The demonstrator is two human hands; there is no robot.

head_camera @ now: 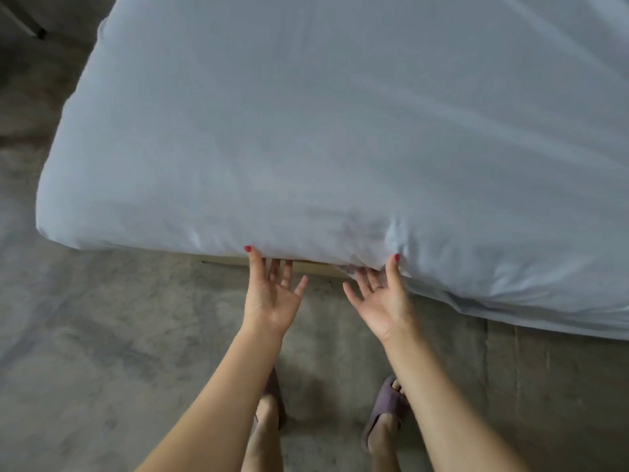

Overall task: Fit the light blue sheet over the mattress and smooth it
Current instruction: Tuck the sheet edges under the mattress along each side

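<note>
Light blue sheet [340, 131] lies over the mattress [218, 235], covering the whole top and wrapping down the near side. Mattress fills the upper frame; its near edge runs from the rounded corner at lower left across to the right border, dropping slightly toward the right. Its left edge runs up and away toward the top of frame; which of the two is the long axis cannot be told, since the far end is cut off. Faint creases cross the top on a diagonal, lower left to upper right. Left hand [272, 298] palm-up at the near edge, fingers straight and spread, tips going under the sheet's lower hem, thumb pressed up against the side fabric. Right hand [381, 301] likewise palm-up and spread, just to the right, thumb on the fabric where it bunches into small folds; fingertips seem to slip under the hem, though blur makes that uncertain. Neither hand curls round the cloth. A pale strip of bed base [306, 267] shows under the mattress between the hands. Concrete floor [119, 335] below; feet in purple slippers [384, 407] stand on it near the bed.
</note>
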